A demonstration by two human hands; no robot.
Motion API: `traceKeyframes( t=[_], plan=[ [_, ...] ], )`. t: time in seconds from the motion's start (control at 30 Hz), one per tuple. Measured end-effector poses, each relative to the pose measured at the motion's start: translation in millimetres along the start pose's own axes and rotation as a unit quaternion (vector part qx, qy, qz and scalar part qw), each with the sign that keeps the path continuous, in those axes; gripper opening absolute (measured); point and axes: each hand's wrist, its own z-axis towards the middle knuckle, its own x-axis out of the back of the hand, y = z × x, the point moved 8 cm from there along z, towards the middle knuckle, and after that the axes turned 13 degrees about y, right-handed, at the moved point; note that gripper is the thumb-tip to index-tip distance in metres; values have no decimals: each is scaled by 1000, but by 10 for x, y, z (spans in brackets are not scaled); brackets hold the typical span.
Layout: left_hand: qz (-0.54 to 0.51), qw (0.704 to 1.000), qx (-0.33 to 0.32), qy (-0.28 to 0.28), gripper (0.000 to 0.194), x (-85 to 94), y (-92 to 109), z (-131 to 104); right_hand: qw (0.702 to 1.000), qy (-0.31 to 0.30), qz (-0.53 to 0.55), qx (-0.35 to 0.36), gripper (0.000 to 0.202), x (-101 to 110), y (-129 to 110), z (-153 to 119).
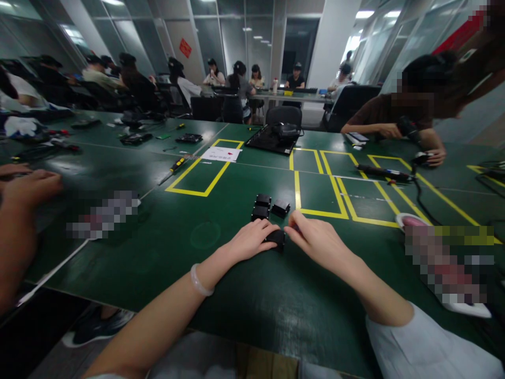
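Note:
My left hand [252, 241], with a pale bracelet on its wrist, has its fingers round a small black block-shaped part [279, 239] lying on the green table [221, 226]. Just right of that part is my right hand [319, 239], its fingers curled together at the part's side. Whatever those fingers hold, if anything, is hidden. Beyond my hands sit more small black parts: one [263, 200] at the back, another [260, 212] right in front of it, and a third [281, 207] to their right.
Yellow tape outlines [323, 213] mark the table. A yellow-black screwdriver [173, 169], a paper sheet [221, 153] and a black panel [272, 139] lie farther back. A blurred-out white-edged object [445, 268] is at right. Co-workers sit left and right, one holding a dark tool [408, 128].

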Motion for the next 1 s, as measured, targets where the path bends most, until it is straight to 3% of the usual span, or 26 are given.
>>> traceKeyframes(
  t=[0.7, 1.0],
  plan=[
    [-2, 1000, -4, 0, 43, -38, 0, -5, 999, -3, -35, -20, 25, -33, 123, 26],
    [-7, 1000, -1, 0, 41, -20, 2, -5, 1000, 4, 7, 10, 11, 34, 0, -4]
  ],
)
